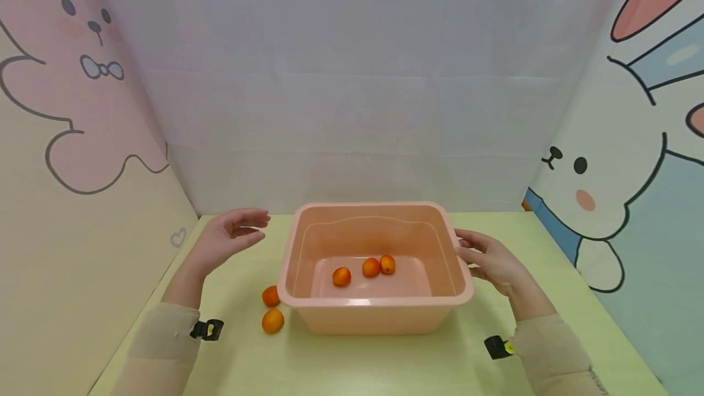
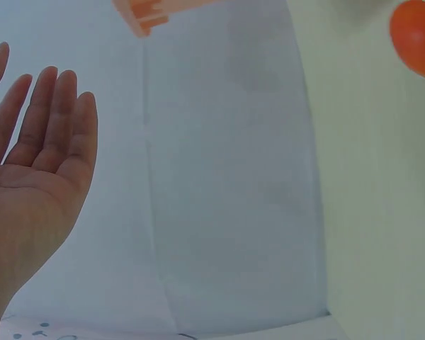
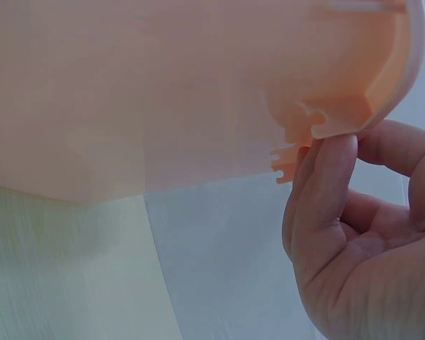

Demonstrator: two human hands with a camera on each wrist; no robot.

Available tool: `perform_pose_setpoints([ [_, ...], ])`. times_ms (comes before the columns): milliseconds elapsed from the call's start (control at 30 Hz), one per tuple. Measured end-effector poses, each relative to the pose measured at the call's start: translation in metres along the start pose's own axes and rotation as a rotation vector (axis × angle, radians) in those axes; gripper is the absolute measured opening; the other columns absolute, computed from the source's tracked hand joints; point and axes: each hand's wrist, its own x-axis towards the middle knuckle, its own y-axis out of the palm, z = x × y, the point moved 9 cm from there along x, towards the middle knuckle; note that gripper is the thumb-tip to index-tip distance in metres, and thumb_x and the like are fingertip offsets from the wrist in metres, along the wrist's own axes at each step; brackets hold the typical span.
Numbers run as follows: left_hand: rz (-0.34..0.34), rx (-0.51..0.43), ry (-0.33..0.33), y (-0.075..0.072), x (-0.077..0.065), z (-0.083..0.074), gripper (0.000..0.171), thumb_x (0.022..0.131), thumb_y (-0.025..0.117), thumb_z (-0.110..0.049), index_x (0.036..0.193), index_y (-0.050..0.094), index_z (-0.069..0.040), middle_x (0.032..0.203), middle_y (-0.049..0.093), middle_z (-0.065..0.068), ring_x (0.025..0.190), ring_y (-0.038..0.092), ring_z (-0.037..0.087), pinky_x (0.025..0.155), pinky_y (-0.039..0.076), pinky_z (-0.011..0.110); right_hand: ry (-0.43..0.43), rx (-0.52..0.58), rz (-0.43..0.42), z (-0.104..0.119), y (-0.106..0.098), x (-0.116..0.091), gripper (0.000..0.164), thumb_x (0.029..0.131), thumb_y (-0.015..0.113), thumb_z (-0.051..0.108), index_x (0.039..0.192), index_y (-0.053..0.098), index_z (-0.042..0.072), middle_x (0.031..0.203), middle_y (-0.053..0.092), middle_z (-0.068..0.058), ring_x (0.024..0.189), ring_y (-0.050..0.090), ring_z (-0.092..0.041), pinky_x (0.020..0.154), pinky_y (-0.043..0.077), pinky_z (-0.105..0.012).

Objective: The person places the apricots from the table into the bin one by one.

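Observation:
A peach-coloured plastic bin (image 1: 365,318) stands upright in the middle of the table. Three small orange-red fruits lie on its floor: one fruit (image 1: 341,277) to the left and a touching pair (image 1: 371,267) near the centre. My right hand (image 1: 489,261) is at the bin's right side, its fingertips and thumb pinching the rim, as the right wrist view shows up close. Left of the bin, my left hand (image 1: 228,238) is raised, holding nothing, its fingers loosely extended towards the rim. In the left wrist view its palm (image 2: 28,205) shows bare.
Two more fruits lie on the table by the bin's front left corner: a redder one (image 1: 271,296) partly hidden by the rim and an orange one (image 1: 272,321). A white cloth wall (image 1: 352,90) closes the back, and printed panels with cartoon animals stand at both sides.

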Motion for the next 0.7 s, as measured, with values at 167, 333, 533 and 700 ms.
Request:
perform_pose_setpoints([
  [167,0.028,-0.012,-0.044,0.008,-0.016,0.034,0.045,0.092,0.071,-0.007,0.132,0.057,0.004,0.127,0.061,0.022,0.105,0.064,0.008,0.086,0.054,0.023,0.01,-0.002,-0.006,-0.002,-0.001,0.0,0.065,0.103,0.057,0.022,0.152,0.027,-0.006,0.124,0.045,-0.019,0.096,0.059,-0.018,0.082,0.057,-0.031],
  [333,0.067,-0.023,-0.054,0.017,-0.029,0.054,0.046,0.09,0.073,-0.008,0.133,0.058,0.001,0.129,0.061,0.019,0.112,0.062,0.023,0.092,0.053,0.03,0.028,0.001,-0.015,-0.002,-0.001,0.0,0.064,0.102,0.057,0.022,0.152,0.028,-0.005,0.123,0.045,-0.019,0.097,0.058,-0.019,0.083,0.056,-0.03],
  [533,0.102,-0.026,-0.08,0.027,-0.039,0.073,0.048,0.09,0.074,-0.008,0.134,0.057,0.001,0.131,0.059,0.023,0.116,0.059,0.035,0.096,0.052,0.037,0.016,0.014,-0.005,-0.001,0.001,-0.001,0.064,0.103,0.057,0.021,0.153,0.026,-0.006,0.122,0.045,-0.018,0.095,0.058,-0.017,0.082,0.056,-0.03],
  [700,0.127,-0.02,-0.082,0.035,-0.046,0.087,0.048,0.089,0.073,-0.005,0.134,0.056,0.003,0.13,0.059,0.025,0.115,0.058,0.041,0.096,0.052,0.043,-0.009,0.028,0.002,-0.001,0.001,0.0,0.063,0.103,0.056,0.019,0.153,0.026,-0.007,0.123,0.044,-0.018,0.094,0.06,-0.013,0.08,0.056,-0.028],
])
